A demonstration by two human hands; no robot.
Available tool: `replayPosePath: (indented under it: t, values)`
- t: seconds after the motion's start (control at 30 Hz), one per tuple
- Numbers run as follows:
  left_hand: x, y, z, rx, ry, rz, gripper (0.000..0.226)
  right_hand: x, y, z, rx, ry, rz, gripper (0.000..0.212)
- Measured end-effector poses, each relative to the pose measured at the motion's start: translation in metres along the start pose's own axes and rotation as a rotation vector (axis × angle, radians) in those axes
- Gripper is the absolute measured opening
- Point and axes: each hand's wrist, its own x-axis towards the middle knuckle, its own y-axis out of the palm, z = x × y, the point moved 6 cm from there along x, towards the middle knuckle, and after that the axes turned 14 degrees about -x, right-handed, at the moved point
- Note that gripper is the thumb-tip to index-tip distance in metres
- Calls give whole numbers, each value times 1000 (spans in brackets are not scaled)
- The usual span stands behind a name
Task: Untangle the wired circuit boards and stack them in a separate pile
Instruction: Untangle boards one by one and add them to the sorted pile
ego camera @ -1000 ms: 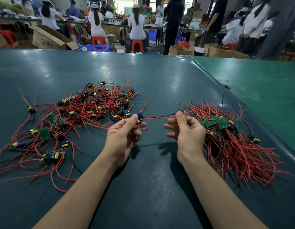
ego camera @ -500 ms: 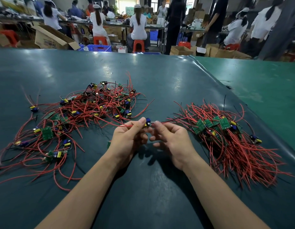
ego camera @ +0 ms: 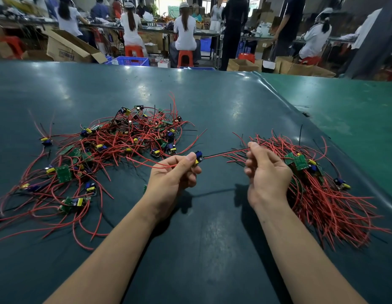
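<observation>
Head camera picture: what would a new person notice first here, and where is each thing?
First, the loose tangle of red wires and small boards spread on the left of the dark table. On the right lies a tidier pile with wires running one way. Between them, the left hand pinches one small board, and the right hand holds its wires stretched out.

held board (ego camera: 198, 157) mostly hidden by left hand (ego camera: 172, 179); background workers (ego camera: 185, 29) blurred

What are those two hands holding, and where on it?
One wired board. The left hand pinches the board itself between thumb and fingers; the right hand pinches its wires further along, stretched between the hands.
</observation>
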Motion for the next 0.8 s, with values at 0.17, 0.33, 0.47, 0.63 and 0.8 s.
replayPosePath:
  t: [0.17,0.33,0.47,0.63,0.8]
  values:
    - [-2,-2,-7,15,78,-51,18,4,-7,4,42,-39,-73,16]
    - [1,-16,-29,-143,256,-180,22,6,-18,13,-18,-142,-136,22]
    - [-6,-5,-32,-160,259,-86,23,-15,11,4,-158,-188,133,15]
    - [-9,6,-22,-41,117,-20,54,-32,33,-7,-240,-119,490,21]
    - [-11,12,-9,-20,-11,95,17,-45,46,-20,-229,22,638,35]
